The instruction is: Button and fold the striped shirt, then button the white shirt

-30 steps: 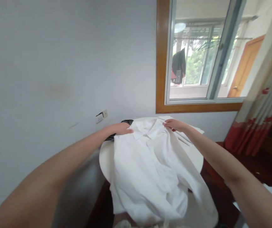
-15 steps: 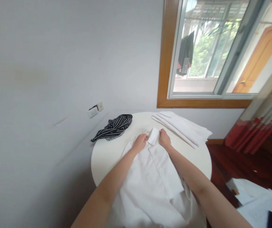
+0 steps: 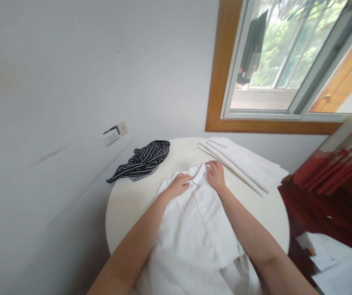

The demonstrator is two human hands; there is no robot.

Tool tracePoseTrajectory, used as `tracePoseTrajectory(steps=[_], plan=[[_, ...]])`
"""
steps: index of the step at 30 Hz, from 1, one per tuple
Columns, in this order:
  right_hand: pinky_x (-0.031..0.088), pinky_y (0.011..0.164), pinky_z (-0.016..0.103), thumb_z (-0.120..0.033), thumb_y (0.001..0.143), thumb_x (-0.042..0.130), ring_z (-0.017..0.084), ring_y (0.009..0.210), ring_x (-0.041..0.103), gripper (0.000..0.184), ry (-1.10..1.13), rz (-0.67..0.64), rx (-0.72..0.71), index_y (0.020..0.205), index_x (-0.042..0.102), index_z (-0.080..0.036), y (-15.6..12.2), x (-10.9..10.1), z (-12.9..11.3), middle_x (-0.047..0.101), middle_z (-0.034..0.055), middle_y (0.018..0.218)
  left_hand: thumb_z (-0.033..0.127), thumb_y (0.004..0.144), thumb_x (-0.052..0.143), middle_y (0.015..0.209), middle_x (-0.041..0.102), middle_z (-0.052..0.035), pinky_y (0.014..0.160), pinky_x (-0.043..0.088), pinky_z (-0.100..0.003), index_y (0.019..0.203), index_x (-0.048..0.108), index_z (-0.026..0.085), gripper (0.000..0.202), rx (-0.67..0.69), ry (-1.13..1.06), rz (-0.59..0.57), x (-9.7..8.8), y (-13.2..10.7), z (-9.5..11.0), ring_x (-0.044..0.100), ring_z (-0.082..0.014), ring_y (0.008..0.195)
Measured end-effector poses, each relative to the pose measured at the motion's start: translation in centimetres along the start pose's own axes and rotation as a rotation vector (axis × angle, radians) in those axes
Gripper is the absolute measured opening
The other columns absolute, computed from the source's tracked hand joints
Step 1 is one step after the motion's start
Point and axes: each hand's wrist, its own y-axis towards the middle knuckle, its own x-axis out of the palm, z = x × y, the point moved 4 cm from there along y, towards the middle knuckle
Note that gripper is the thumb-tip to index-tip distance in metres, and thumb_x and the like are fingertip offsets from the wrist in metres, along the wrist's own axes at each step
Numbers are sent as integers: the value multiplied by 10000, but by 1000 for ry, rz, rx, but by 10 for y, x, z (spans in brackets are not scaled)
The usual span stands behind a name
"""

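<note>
A white collared shirt (image 3: 194,217) lies front up over a round table (image 3: 122,217), its lower part hanging toward me past the near edge. My left hand (image 3: 179,184) is at the left side of the collar (image 3: 199,174), fingers closed on the cloth there. On the collar's other side, my right hand (image 3: 215,174) pinches the fabric between thumb and fingers. The collar stands slightly raised between both hands. Part of the shirt's shoulders is hidden under my hands and forearms.
A black-and-white striped cloth (image 3: 147,159) lies at the table's back left, against the wall. Folded white cloth (image 3: 243,164) rests at the back right, with one corner near the edge. A wall socket (image 3: 111,136) is at left. Papers (image 3: 341,262) lie at lower right.
The view has shifted closer and downward. Both hands remain at the collar; their fingers have moved on the cloth, and the collar now sits more tilted and folded.
</note>
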Motion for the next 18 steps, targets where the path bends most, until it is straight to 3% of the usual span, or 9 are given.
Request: tracePoseTrajectory(steps=[3, 6, 8, 13, 18], plan=[[244, 1022, 376, -146, 789, 407, 230, 1203, 377, 411, 42, -96, -295, 1148, 590, -230, -7, -1, -22, 531, 55, 1235, 140, 799, 501, 1132, 614, -51, 973, 383, -358, 1129, 598, 206, 350, 10, -6, 17, -1, 0, 0, 500, -198, 1060], [235, 1018, 370, -160, 766, 450, 234, 1206, 363, 441, 45, -237, -446, 1184, 578, -218, -14, 8, -36, 566, 55, 1196, 138, 806, 504, 1103, 630, -47, 968, 386, -356, 1095, 609, 204, 315, 4, -1, 52, -2, 1, -2, 518, -195, 1037], [255, 991, 371, -176, 758, 487, 241, 1172, 382, 433, 37, -255, -464, 1180, 583, -200, -16, 15, -36, 580, 71, 1148, 123, 808, 493, 1096, 636, -39, 965, 386, -354, 1099, 605, 204, 322, 6, -14, 62, -2, 1, -3, 523, -190, 1032], [320, 877, 364, -275, 830, 530, 222, 981, 463, 263, 113, -153, -429, 1053, 658, -220, -13, 25, -23, 601, 72, 949, 100, 803, 475, 1083, 639, -41, 950, 389, -340, 1093, 610, 183, 331, 11, -70, 63, -5, -1, -3, 524, -187, 1026], [338, 837, 341, -263, 867, 524, 198, 892, 506, 179, 247, -99, -431, 927, 685, -214, -7, 33, -14, 632, 52, 846, 126, 843, 437, 1069, 642, -41, 948, 385, -331, 1091, 613, 197, 312, 1, -94, 89, -6, 1, -2, 530, -179, 1024]])
